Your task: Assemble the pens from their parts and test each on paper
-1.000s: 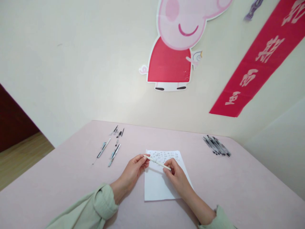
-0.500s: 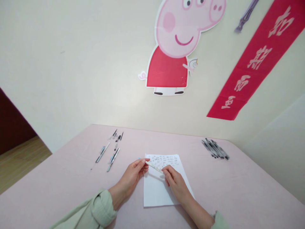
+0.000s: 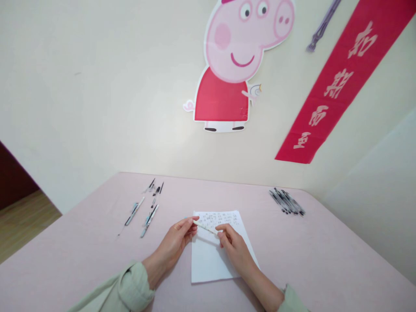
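Observation:
A slim whitish pen (image 3: 205, 227) with a faint pattern is held slantwise above a sheet of paper (image 3: 211, 264). My left hand (image 3: 178, 236) pinches its upper left end between thumb and fingers. At the lower right end, the fingers of my right hand (image 3: 234, 247) close on the tip, with the index finger slightly raised. Rows of dark handwriting cover the sheet's upper part, while its lower part is blank. Both hands hover near the paper, and the right forearm crosses over its right edge.
Pens and pen parts lie at the left: a light pen (image 3: 149, 222), another pen (image 3: 134, 212) and small black pieces (image 3: 157, 190). A pile of several grey and black pens (image 3: 287, 201) rests at the right back. Behind the pink table (image 3: 81, 260) rises a wall.
The view has shifted slightly, so everything sits a little further left. My right index finger has lifted a bit at the pen's end; the left hand keeps its pinch.

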A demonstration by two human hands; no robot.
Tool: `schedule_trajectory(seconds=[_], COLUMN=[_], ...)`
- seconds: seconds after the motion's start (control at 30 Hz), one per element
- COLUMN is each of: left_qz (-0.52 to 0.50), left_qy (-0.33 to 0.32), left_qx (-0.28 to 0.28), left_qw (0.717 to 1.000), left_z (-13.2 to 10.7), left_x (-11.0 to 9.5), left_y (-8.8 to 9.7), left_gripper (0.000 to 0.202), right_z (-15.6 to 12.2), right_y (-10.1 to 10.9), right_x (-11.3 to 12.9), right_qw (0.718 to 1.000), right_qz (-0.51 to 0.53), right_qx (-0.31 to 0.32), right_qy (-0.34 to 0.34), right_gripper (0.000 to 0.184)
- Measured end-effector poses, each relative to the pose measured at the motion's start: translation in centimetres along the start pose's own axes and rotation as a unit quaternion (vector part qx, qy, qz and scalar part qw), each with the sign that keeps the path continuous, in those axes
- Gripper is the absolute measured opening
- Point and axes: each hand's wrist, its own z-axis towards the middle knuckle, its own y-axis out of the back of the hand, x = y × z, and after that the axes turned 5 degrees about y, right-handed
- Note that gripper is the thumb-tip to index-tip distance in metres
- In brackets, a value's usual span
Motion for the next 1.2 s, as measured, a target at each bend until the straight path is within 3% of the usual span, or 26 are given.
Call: schedule_trajectory(seconds=[0.13, 0.27, 0.43, 0.6, 0.8, 1.2], left_qz=[0.002, 0.012, 0.012, 0.008, 0.009, 0.038], left_qy=[-0.001, 0.000, -0.005, 0.004, -0.005, -0.016], left_qx=[0.003, 0.010, 0.009, 0.006, -0.003, -0.015], left_qw=[1.000, 1.000, 1.000, 1.000, 1.000, 0.999], left_z=[0.1, 0.0, -0.1, -0.1, -0.1, -0.3], left_x=[0.1, 0.0, -0.1, -0.1, 0.0, -0.2], left_y=[0.1, 0.1, 0.1, 0.1, 0.0, -0.2], left_gripper=[0.046, 0.046, 0.045, 0.046, 0.045, 0.045], right_z=[-0.1, -0.3, -0.2, -0.2, -0.3, -0.6], right_y=[-0.1, 0.0, 0.1, 0.1, -0.1, -0.1], right_x=[-0.2, -0.2, 0.1, 0.5, 0.3, 1.0], right_qw=[1.000, 1.000, 1.000, 1.000, 0.999, 0.998], right_qz=[-0.007, -0.005, -0.013, -0.021, -0.039, -0.029], right_qx=[-0.009, 0.011, -0.014, 0.016, 0.019, 0.054], right_qy=[0.006, -0.022, 0.014, -0.003, 0.024, 0.010], right_gripper=[0.017, 0.039, 0.019, 0.034, 0.017, 0.026])
